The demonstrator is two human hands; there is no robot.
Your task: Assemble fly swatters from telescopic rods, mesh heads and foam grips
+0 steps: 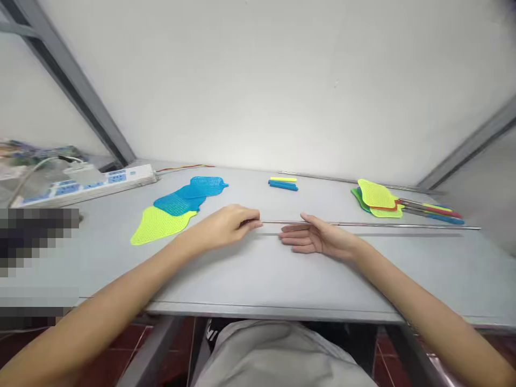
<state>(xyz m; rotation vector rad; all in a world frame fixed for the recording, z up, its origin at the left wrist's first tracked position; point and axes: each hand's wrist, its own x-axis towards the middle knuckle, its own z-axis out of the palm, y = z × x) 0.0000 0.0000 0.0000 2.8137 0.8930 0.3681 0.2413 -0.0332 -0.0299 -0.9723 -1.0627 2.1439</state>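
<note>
A thin metal rod stretches rightward above the table from the fingertips of my left hand, which pinch its near end. Beneath the rod, my right hand is open, palm turned inward and fingers spread; the rod passes by its thumb, and whether it touches I cannot tell. Left of my left hand lie a yellow fly swatter head and two overlapping blue fly swatter heads. Beyond the hands is a small group of blue handle tubes with a yellow tube.
Fly swatters with yellow, green and red heads are stacked at the right. More metal rods lie along the back by the wall. A white power strip with plugs sits at the left. Metal frame posts flank the table.
</note>
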